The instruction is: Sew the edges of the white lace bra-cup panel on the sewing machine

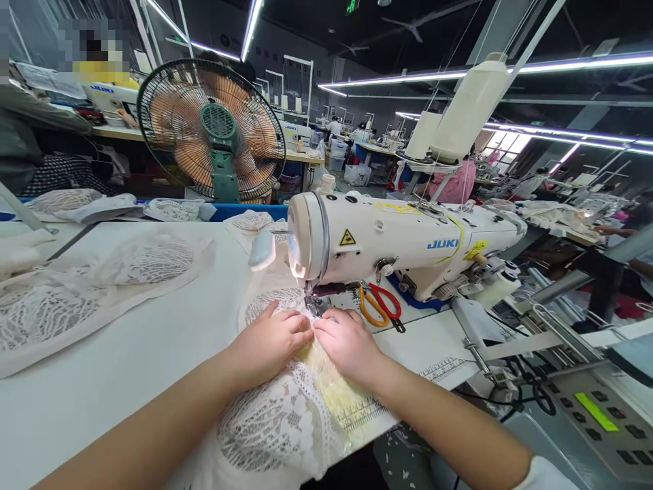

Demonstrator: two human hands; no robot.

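Your left hand (270,340) and right hand (347,340) press flat, side by side, on the lace piece (286,415), with fingertips close at 6 o'clock of the needle (309,299), so it may prick you if they slide forward.

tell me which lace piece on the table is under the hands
The white lace piece at the needle of the sewing machine, pinned flat by the left hand and right hand. The other lace pieces lie untouched further left.

lace piece (275,422): white openwork cloth, rough-patterned | sewing machine (408,245): glossy white painted body | table (127,361): smooth matt white top | scissors (380,303): glossy orange and red plastic handles | fan (211,129): dark wire guard
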